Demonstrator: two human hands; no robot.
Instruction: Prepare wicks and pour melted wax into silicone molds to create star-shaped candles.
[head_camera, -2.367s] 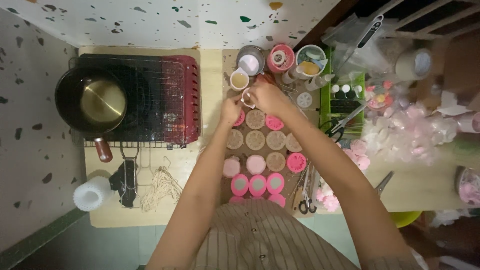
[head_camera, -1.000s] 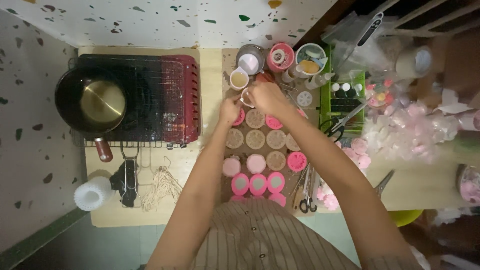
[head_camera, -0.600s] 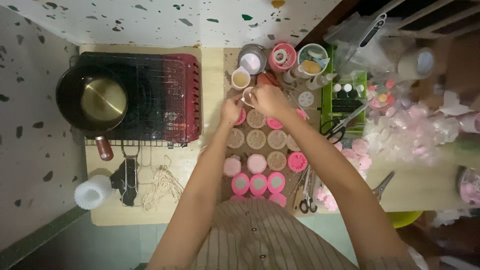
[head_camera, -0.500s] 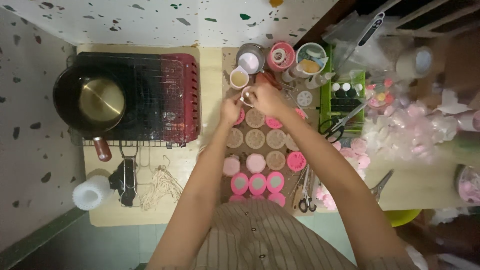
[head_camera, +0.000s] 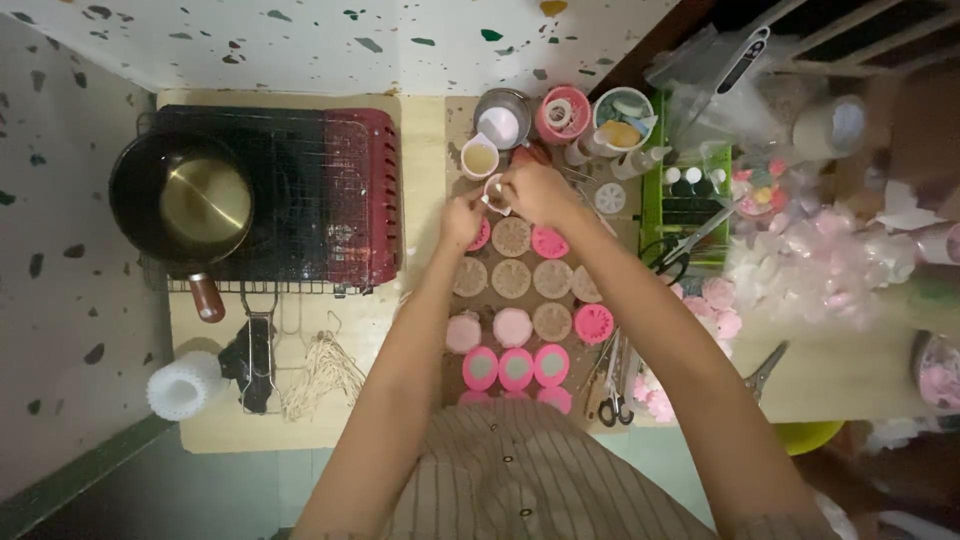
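My right hand (head_camera: 540, 190) and my left hand (head_camera: 462, 218) meet at the far end of a grid of small round moulds (head_camera: 532, 280). Between their fingertips is a small white cup (head_camera: 494, 192), gripped by the right hand with the left fingers touching its near side. The moulds lie in rows: pale tan discs in the middle, pink ones (head_camera: 516, 368) in the near row and at the edges. What the cup holds is hidden by my fingers.
A dark pot with a brass lid (head_camera: 190, 205) sits on a red wire rack (head_camera: 300, 195) at left. Cups and jars (head_camera: 560, 115) stand behind the moulds. Scissors (head_camera: 685, 250), a green tray (head_camera: 690, 190) and pink petals (head_camera: 810, 270) crowd the right. A white roll (head_camera: 183, 385) lies near left.
Both hands have stayed at the far end of the mould grid, with only small shifts of the fingers around the cup.
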